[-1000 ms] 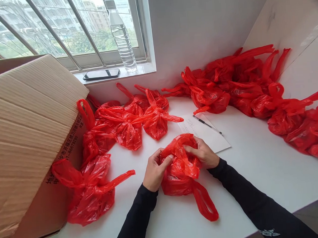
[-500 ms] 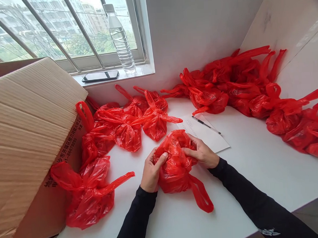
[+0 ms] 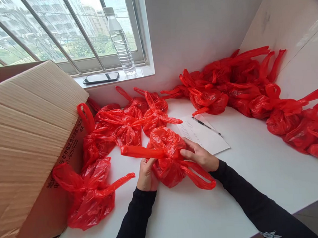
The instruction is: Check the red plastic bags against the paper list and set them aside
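A filled red plastic bag [image 3: 166, 154] sits on the white table [image 3: 259, 170] in front of me, held between both hands. My left hand [image 3: 145, 174] grips its left side, and one red handle sticks out flat to the left above the fingers. My right hand [image 3: 200, 156] is closed on the bag's right side, beside the other handle, which loops down toward the table. Black sleeves cover both arms.
A large cardboard box [image 3: 28, 141] stands at the left. Several tied red bags lie beside it [image 3: 90, 195], behind my hands [image 3: 127, 124], and heaped at the back right [image 3: 243, 88]. Paper with a pen [image 3: 205, 125] lies nearby. A water bottle [image 3: 119, 38] and phone [image 3: 100, 78] rest on the sill.
The bag has turned and shifted slightly away from me. One handle now points out to the left; the other loop has risen closer to my right hand.
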Motion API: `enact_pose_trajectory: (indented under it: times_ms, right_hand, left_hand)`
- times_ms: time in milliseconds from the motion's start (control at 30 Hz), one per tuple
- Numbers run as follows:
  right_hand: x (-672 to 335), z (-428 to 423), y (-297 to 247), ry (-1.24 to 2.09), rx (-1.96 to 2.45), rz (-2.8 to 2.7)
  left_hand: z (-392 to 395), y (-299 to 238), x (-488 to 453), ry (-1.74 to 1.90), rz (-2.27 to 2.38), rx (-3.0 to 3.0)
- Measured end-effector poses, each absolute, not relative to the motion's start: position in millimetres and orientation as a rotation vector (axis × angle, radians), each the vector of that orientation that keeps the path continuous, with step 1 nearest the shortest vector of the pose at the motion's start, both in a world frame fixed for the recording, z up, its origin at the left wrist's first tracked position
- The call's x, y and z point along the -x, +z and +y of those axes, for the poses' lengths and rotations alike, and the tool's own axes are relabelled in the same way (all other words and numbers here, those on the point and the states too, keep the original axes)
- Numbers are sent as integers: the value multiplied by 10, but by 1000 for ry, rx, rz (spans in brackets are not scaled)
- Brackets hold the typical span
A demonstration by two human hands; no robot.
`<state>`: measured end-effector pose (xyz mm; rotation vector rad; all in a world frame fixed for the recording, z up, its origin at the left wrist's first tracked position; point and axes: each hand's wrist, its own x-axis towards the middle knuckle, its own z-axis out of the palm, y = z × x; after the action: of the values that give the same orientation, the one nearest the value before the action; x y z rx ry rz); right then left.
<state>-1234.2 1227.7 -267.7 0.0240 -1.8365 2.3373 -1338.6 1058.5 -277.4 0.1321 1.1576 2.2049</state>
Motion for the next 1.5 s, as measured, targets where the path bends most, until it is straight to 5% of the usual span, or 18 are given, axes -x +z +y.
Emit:
enact_pose_trajectory:
  times_ms: [567, 1000, 1500]
  right_hand:
    - [12396, 12320, -2789, 2195, 193, -1541]
    - [12390, 12275, -2736, 2401, 221, -1487]
    - [12390, 12299, -2717, 2415, 291, -1390]
  left_hand:
    - [10546, -2738, 13305, 1818, 1305, -628]
    - [10579, -2680, 13315, 2042, 1246, -403]
    - [10518, -2814, 13355, 1766, 1414, -724]
